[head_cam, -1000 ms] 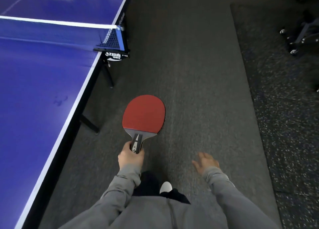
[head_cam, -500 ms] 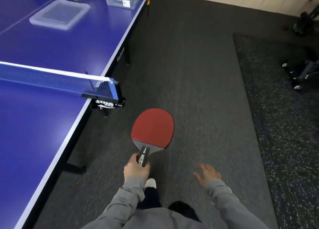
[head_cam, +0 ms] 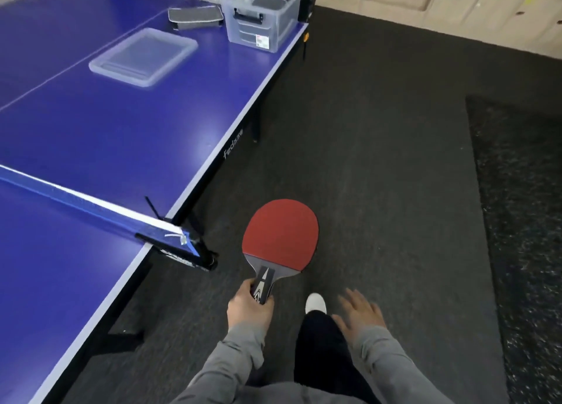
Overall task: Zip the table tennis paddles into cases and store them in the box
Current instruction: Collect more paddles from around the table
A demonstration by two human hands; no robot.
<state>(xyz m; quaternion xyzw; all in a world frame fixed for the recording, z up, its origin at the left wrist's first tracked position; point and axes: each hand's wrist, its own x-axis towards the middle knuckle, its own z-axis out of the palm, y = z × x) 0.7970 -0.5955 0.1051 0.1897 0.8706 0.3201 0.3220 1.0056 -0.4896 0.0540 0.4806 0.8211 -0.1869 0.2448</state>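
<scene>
1. Right now my left hand [head_cam: 250, 308] has its fingers curled round the black handle of a table tennis paddle with a red rubber face [head_cam: 281, 234], which it holds out over the dark carpeted floor [head_cam: 380, 166], face up, blade pointing away from me
2. My right hand [head_cam: 360, 312] hangs free beside my leg with the fingers spread and relaxed, gripping nothing
3. The paddle is just off the right edge of the blue table tennis table [head_cam: 127, 136], near the black clamp of the blue net [head_cam: 91, 209]
4. At the far corner of the table stands a clear plastic storage box [head_cam: 261, 17] with dark things inside; I cannot tell what they are
5. Just left of the box lies a grey zip case [head_cam: 194, 17], flat on the table
6. Nearer to me, apart from both, the clear plastic lid [head_cam: 143, 57] lies flat on the blue top
7. One white shoe tip [head_cam: 315, 302] shows between my two hands
</scene>
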